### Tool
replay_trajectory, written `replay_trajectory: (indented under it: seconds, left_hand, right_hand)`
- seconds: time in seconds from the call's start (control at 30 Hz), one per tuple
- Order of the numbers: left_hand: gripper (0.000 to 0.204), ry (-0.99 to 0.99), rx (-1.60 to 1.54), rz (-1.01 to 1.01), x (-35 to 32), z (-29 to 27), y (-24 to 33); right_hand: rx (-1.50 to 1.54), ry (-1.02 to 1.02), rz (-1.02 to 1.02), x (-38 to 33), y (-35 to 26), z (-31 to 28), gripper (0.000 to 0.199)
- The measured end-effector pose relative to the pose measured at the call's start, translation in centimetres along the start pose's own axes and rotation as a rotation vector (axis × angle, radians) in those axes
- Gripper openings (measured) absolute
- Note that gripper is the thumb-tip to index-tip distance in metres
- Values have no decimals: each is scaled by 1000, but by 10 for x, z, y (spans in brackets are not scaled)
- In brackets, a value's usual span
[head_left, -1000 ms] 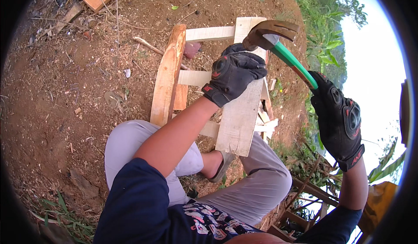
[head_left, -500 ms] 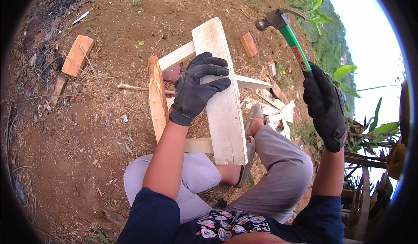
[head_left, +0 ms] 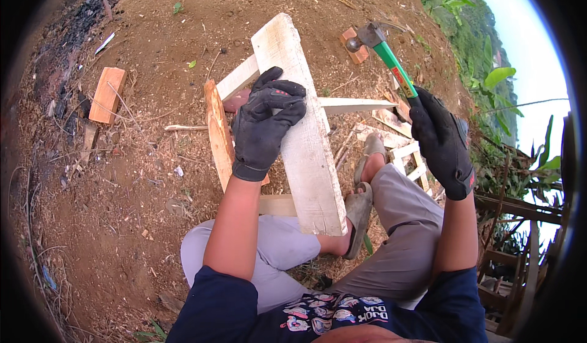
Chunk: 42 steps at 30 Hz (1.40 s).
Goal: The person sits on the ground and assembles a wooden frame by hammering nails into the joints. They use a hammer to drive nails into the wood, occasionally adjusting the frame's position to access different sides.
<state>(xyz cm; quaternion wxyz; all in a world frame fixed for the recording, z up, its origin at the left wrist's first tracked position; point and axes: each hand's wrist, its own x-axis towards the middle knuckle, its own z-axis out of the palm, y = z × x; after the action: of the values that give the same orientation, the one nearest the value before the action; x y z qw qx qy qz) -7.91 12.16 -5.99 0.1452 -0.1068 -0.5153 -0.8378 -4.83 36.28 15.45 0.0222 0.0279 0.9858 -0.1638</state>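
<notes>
My right hand (head_left: 441, 142), in a black glove, is wrapped round the dark grip of a claw hammer (head_left: 393, 65) with a green handle. The hammer head is raised to the right of a pale wooden board (head_left: 313, 181). My left hand (head_left: 264, 129), also gloved, rests against the board's left side with its fingers curled and their tips together. Whatever those fingers may hold is too small to make out. The board lies across a low wooden frame, which shows a rough-edged side piece (head_left: 218, 132), a far leg (head_left: 239, 77) and a pointed leg (head_left: 354, 104) sticking out right.
An orange-brown brick (head_left: 107, 95) lies on the dirt at left, another brick (head_left: 355, 46) behind the hammer head. Pale wood offcuts (head_left: 409, 156) are scattered beyond my sandalled feet (head_left: 359, 211). Stacked timber (head_left: 510, 269) and green plants stand at the right edge.
My right hand has brought the hammer lower and to the left. My left hand's fingers have curled in more, and the board appears shifted slightly.
</notes>
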Motion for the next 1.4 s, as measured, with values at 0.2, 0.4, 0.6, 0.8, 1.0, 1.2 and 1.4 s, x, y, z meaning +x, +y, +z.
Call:
replay_trajectory:
  seconds: [0.2,0.4,0.6,0.8,1.0,1.2,1.4]
  left_hand:
    - [23,254,-29,-111,-17,-4,-13]
    - [54,-316,777,-422,-18,-40,-35]
    - [96,-313,709,-505,-13,-34,-40]
    - [95,-280,665,-525,-14,-27,-28]
    - [93,-261,625,-552,-9,-34,-27]
    - [94,-147,641,-491,-11,-31,-37]
    - [95,-265,605,-593,-7,-37,-21]
  right_hand:
    - [-293,-236,-362,-20,-74,-45,42]
    - [-611,-338,-574,-22,-126,-64,45]
    - [-935,-280,-642,-41,-166,-54,56]
    - [-1104,-319,-637,-39,-185,-45,59]
    - [-1129,-238,-671,-64,-207,-36,54]
    - [-1173,-197,-608,-55,-186,-36,58]
    - [-1073,-260,-654,-50,-189,-27,60]
